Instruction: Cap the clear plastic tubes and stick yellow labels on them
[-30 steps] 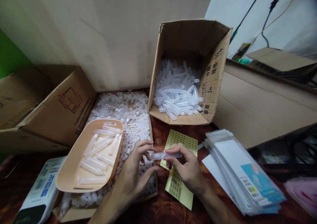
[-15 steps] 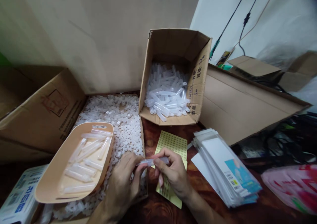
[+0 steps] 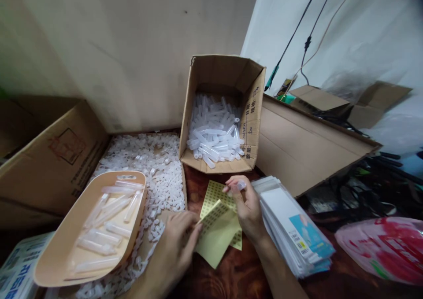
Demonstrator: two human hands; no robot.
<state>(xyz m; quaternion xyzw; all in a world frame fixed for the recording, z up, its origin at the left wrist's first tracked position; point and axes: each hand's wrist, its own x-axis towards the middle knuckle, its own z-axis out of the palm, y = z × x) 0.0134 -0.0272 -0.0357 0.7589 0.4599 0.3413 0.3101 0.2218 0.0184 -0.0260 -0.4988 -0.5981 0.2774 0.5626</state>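
My left hand (image 3: 180,239) pinches the edge of a yellow sticker sheet (image 3: 216,235) and holds it lifted and bent, its rows of small round stickers partly turned away. Beneath it lies another yellow sheet (image 3: 211,190) on the dark wooden table. My right hand (image 3: 246,204) is closed around a translucent plastic tube (image 3: 241,185); only the tube's end shows past the fingers. To the left, a peach plastic basket (image 3: 49,263) holds several clear tubes (image 3: 112,211) with caps.
A cardboard box (image 3: 259,114) full of tubes lies tipped on its side at the back. White caps (image 3: 165,171) fill a shallow carton on the left. Flat packages (image 3: 280,219) are stacked on the right beside a pink bag (image 3: 380,246). Another carton (image 3: 59,149) stands far left.
My left hand has let go of the tube and taken up the sticker sheet, lifting its edge. My right hand has moved up and right with the tube. The view has shifted slightly.
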